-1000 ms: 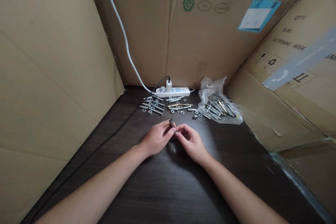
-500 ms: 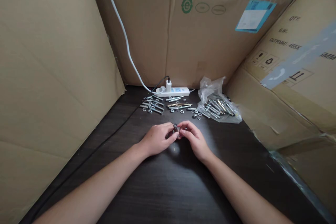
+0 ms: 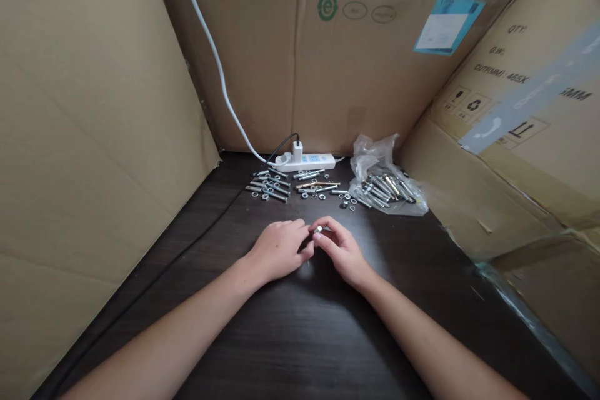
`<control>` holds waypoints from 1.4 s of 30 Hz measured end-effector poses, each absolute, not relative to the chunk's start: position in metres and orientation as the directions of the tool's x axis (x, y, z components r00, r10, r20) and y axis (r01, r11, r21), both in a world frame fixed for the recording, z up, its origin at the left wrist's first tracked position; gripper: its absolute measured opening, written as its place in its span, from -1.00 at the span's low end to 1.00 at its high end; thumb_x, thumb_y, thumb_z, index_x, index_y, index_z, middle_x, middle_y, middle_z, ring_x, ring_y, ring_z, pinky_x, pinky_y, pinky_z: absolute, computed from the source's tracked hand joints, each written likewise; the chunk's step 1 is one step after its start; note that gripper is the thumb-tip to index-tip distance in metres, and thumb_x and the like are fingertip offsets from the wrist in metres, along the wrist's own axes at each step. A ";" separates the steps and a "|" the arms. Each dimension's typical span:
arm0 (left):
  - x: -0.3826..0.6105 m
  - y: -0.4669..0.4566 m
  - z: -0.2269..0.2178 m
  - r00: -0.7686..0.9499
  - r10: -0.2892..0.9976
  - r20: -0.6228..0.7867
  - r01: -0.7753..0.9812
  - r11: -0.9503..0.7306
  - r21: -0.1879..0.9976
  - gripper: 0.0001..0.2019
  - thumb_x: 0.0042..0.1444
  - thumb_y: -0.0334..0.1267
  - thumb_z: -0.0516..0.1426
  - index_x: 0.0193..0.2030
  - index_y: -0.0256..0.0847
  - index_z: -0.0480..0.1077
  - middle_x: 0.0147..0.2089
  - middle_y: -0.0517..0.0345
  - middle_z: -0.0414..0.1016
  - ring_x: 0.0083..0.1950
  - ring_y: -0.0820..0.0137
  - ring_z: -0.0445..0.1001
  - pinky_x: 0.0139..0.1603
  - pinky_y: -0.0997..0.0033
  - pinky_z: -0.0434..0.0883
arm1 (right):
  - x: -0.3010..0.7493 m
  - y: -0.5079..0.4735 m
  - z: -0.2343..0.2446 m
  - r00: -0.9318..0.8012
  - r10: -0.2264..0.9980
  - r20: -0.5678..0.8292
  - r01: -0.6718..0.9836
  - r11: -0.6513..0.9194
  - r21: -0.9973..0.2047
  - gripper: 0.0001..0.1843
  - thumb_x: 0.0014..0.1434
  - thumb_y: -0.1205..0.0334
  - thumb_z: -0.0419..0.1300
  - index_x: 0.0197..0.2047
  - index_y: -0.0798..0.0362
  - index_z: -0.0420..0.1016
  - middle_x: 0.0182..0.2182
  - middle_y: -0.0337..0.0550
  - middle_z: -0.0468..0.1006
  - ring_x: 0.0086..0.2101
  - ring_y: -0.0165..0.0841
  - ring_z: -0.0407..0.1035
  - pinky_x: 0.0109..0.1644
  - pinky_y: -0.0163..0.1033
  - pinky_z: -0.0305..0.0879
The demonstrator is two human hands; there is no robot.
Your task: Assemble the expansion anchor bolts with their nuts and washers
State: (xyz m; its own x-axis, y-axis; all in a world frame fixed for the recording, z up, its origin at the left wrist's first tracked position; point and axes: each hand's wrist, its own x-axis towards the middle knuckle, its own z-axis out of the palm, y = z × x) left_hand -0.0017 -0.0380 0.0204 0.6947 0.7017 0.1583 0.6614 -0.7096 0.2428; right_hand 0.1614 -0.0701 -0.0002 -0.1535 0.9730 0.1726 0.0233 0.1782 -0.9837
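Observation:
My left hand [image 3: 277,250] and my right hand [image 3: 341,250] meet at the middle of the dark wooden table [image 3: 300,337]. Both pinch one small metal bolt [image 3: 319,229] between their fingertips; only its shiny end shows. Farther back lie several loose bolts, nuts and washers [image 3: 281,186] in rows. A clear plastic bag of bolts [image 3: 387,184] sits to their right.
A white power strip [image 3: 307,162] with a plugged-in charger lies against the back cardboard box [image 3: 347,75]; its white cable climbs up left, and a black cable [image 3: 154,281] runs along the table's left. Cardboard walls [image 3: 84,137] close in left, back and right.
The bolt first stood up in my left fingers with the right hand apart. The right hand closed in on it, and now the fingers of both hands cover most of it.

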 end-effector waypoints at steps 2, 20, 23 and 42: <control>-0.001 -0.039 0.020 0.689 0.709 0.152 0.663 -0.701 0.262 -0.87 0.15 -0.24 0.03 -0.25 -0.19 0.37 -0.30 0.13 0.45 -0.28 0.31 0.44 -0.29 0.38 0.31 | 0.161 -0.071 0.000 -0.146 0.969 0.197 0.046 0.206 -0.978 -0.78 0.15 0.05 0.16 -0.26 0.03 0.37 -0.36 -0.22 0.38 -0.35 -0.38 0.33 -0.23 -0.28 0.30; -0.002 -0.037 0.021 0.604 0.780 0.163 0.638 -0.595 0.489 -0.62 0.24 -0.08 -0.06 -0.50 -0.22 0.33 -0.45 0.17 0.45 -0.45 0.41 0.40 -0.39 0.43 0.21 | 0.254 -0.028 -0.011 0.134 0.906 0.400 0.822 0.123 -0.555 -0.74 0.13 0.19 0.07 -0.19 0.08 0.49 -0.40 -0.12 0.44 -0.44 -0.32 0.30 -0.30 -0.22 0.24; -0.003 -0.037 0.021 0.614 0.777 0.141 0.633 -0.591 0.501 -0.64 0.24 -0.07 -0.07 -0.46 -0.21 0.35 -0.43 0.17 0.47 -0.42 0.39 0.42 -0.38 0.43 0.22 | 0.255 -0.023 -0.017 0.094 0.911 0.401 0.865 0.125 -0.486 -0.70 0.14 0.18 0.07 -0.11 0.05 0.51 -0.41 -0.14 0.43 -0.41 -0.31 0.33 -0.29 -0.23 0.23; -0.003 -0.037 0.023 0.659 0.750 0.060 0.645 -0.604 0.467 -0.61 0.25 -0.07 -0.08 -0.45 -0.23 0.38 -0.38 0.15 0.49 -0.36 0.39 0.45 -0.34 0.45 0.24 | 0.222 -0.043 0.003 -0.016 0.850 0.527 0.780 0.340 -0.525 -0.86 0.18 0.22 0.07 -0.30 0.07 0.41 -0.48 -0.20 0.40 -0.49 -0.39 0.26 -0.38 -0.30 0.20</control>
State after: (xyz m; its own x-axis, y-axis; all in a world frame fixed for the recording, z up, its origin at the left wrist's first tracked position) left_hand -0.0029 -0.0368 0.0232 0.6586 0.7501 0.0602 0.6453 -0.6042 0.4675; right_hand 0.2225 -0.0427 0.0035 -0.0159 0.8498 0.5269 0.7801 0.3402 -0.5252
